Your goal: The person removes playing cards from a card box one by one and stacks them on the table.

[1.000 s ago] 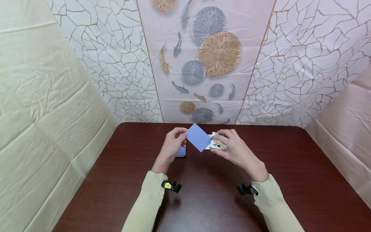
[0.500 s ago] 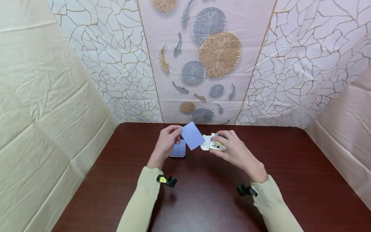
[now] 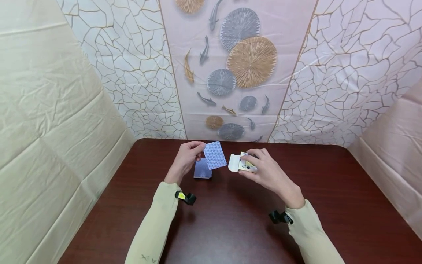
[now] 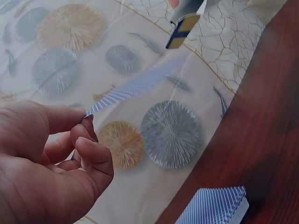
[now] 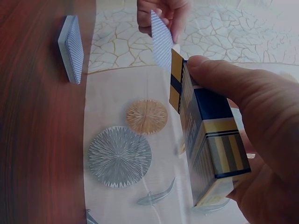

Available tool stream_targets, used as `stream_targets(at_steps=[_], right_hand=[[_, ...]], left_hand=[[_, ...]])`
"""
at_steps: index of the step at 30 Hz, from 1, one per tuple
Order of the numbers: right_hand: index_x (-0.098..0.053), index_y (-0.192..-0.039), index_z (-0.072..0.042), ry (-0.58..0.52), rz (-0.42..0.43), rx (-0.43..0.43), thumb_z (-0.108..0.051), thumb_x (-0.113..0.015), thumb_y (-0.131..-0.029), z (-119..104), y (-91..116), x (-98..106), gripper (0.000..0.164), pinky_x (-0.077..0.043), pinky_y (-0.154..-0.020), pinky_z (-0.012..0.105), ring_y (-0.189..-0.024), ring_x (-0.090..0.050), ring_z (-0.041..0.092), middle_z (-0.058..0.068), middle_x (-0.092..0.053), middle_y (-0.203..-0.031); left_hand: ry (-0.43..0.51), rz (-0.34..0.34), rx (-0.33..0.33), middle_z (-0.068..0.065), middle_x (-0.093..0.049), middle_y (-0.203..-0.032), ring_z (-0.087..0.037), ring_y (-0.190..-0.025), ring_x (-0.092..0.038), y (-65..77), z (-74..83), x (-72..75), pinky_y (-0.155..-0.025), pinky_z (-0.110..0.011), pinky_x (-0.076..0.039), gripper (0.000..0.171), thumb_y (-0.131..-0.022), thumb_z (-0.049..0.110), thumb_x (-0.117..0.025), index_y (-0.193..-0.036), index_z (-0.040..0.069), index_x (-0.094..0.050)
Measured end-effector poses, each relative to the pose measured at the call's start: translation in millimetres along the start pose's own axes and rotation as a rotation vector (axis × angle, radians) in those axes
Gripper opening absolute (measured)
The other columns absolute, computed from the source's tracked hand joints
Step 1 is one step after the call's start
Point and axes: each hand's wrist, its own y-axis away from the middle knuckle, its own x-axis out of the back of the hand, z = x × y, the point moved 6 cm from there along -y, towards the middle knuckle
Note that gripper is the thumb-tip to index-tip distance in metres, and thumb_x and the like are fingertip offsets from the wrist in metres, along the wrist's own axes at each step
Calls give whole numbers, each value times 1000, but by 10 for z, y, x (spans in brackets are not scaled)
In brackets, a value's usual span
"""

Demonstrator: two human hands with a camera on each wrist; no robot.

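My left hand (image 3: pixel 186 157) pinches a blue-patterned playing card (image 3: pixel 215 155) by its edge between thumb and index finger, its back facing up. Below that card, a stack of playing cards (image 3: pixel 202 169) lies on the table, backs up; in the right wrist view the deck (image 5: pixel 71 50) shows its thickness. In my right hand (image 3: pixel 268 170) is a card box (image 3: pixel 247 166) with an ace of spades printed on its face. Its white-lined flap (image 3: pixel 234 162) stands open toward the left hand. Dark blue and gold bands mark the box (image 5: pixel 210 135) in the right wrist view.
The dark red-brown wooden table (image 3: pixel 227 223) reaches back to a patterned cloth wall (image 3: pixel 221 110). Pale fabric (image 3: pixel 66 146) hangs along the left side and more fabric (image 3: pixel 392 154) along the right. Each wrist wears a black camera strap.
My left hand has moved left with the card, away from the box, and the card has turned more upright. The deck and the box flap are now more exposed. The right hand stays put.
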Motion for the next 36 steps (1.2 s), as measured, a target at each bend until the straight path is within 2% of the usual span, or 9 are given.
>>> stream_targets(at_steps=[7, 17, 26, 36], right_hand=[[-72, -106, -14, -1, -13, -2, -32, -86, -73, -5, -2, -25, 40, -51, -77, 41, -100, -53, 30, 12, -63, -114], [-72, -106, -13, -2, -18, -4, -32, -86, -73, -4, -5, -28, 40, -50, -77, 41, -99, -52, 30, 13, -64, -114], [-72, -106, -14, 1, -35, -21, -32, -86, -74, 1, -2, -34, 40, -51, -77, 41, -100, -52, 29, 12, -63, -115], [-72, -107, -14, 5, -52, -32, -32, -85, -74, -7, -4, -39, 40, -51, -78, 41, -102, -52, 30, 12, -63, -116]], left_hand=[[3, 16, 49, 3, -52, -69, -7, -58, -44, -85, -107, 103, -50, -19, -37, 21, -95, 8, -62, -109, -7, -65], [-70, 2, 104, 3, -51, -70, -8, -59, -44, -209, -225, 206, -51, -20, -39, 21, -96, 12, -63, -109, -4, -65], [-178, 27, 178, 3, -54, -77, -10, -62, -47, -399, -339, 356, -55, -22, -42, 22, -96, 18, -64, -111, 4, -69], [-272, -11, 215, 0, -55, -81, -11, -66, -49, -503, -437, 394, -59, -23, -45, 17, -98, 16, -60, -109, 7, -70]])
